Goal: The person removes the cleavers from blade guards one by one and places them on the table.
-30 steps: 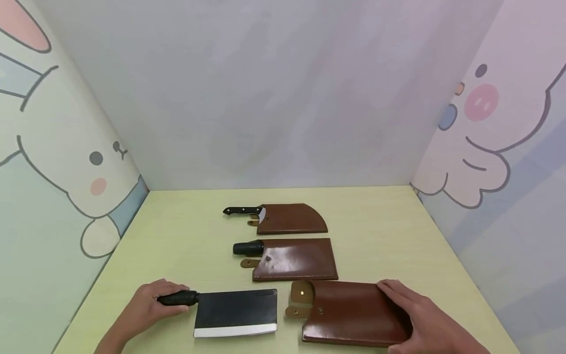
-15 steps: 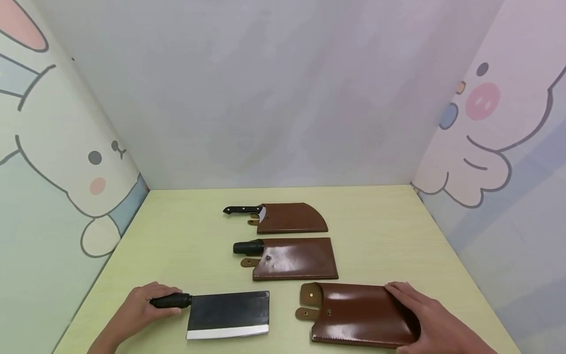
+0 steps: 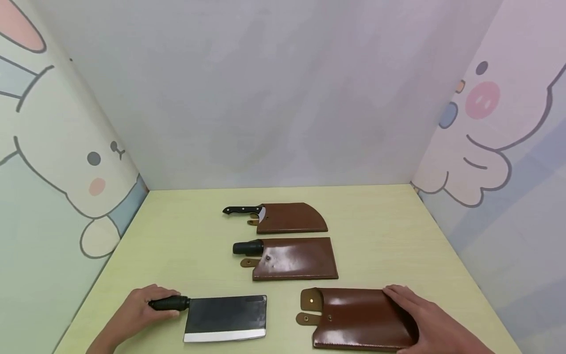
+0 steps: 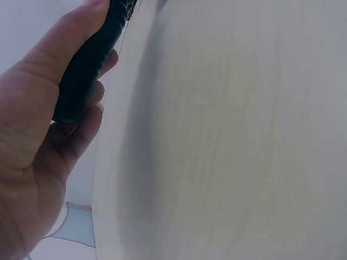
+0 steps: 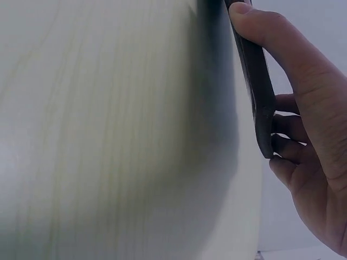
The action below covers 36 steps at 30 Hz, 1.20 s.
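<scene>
My left hand [image 3: 134,314] grips the black handle of a cleaver [image 3: 226,314], whose dark blade has a silver edge facing me and points right. In the left wrist view, the thumb and fingers of that hand [image 4: 40,114] wrap the black handle [image 4: 89,70] above the tabletop. My right hand [image 3: 435,322] holds a glossy brown leather knife sheath [image 3: 358,317] by its right end, with thumb and fingers at opposite edges. Its two strap tabs [image 3: 309,318] stick out leftward, facing the cleaver across a gap. The right wrist view shows the sheath's dark edge [image 5: 260,103] pinched above the table.
Behind, a sheathed cleaver [image 3: 294,258] with a black handle lies on the pale yellow table [image 3: 380,246]. Farther back is a smaller knife in a curved brown sheath [image 3: 294,218]. A grey back wall [image 3: 283,98] and cartoon-printed side walls [image 3: 53,196] enclose the table.
The cleaver and left hand have shifted left and slightly toward me. The sheath and right hand have shifted right and slightly toward me, widening the gap between them.
</scene>
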{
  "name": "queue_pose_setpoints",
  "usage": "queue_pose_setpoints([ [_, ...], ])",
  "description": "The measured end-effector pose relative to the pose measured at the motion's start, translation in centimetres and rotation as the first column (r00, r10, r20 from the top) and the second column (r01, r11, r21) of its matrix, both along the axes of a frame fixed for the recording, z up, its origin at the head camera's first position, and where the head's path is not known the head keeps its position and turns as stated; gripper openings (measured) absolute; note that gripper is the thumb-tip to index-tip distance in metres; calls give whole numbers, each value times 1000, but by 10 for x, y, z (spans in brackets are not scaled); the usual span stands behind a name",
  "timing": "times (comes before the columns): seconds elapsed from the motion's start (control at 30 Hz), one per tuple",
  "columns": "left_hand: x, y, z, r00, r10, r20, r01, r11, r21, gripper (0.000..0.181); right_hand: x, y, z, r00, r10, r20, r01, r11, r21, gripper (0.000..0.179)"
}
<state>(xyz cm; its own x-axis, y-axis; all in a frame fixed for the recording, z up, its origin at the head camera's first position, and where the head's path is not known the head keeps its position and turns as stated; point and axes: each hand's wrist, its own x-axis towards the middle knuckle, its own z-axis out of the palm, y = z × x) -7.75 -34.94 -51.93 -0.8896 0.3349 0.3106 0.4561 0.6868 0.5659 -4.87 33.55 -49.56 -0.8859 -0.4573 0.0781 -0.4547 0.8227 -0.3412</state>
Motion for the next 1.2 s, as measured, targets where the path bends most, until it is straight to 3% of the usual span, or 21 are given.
queue_pose_setpoints([
  [0.13, -2, -1, -2, 1000, -6, 2, 6, 1000, 3, 40, 0, -1, -1, 1000, -8, 1, 8, 999, 46, 122],
  [0.33, -3, -6, -1, 998, 3, 59, 0, 999, -47, 39, -3, -1, -3, 1000, -7, 18, 6, 996, 91, 121],
  [0.67, -6, -3, 0, 990, 27, 136, -13, 995, -97, 38, -3, 1, -8, 999, -18, 47, 14, 996, 86, 120],
  [0.8, -6, -2, 0, 984, 40, 171, -22, 994, -107, 39, -2, 2, -11, 1000, -17, 17, 15, 995, 99, 121],
  [1.1, -6, -1, -2, 996, 7, 94, 4, 993, -117, 40, -4, 1, -12, 999, -19, 27, 15, 993, 119, 121],
  [1.2, -7, -1, -1, 995, 5, 102, 7, 993, -121, 40, -5, 0, -10, 999, -18, 44, 12, 992, 123, 120],
])
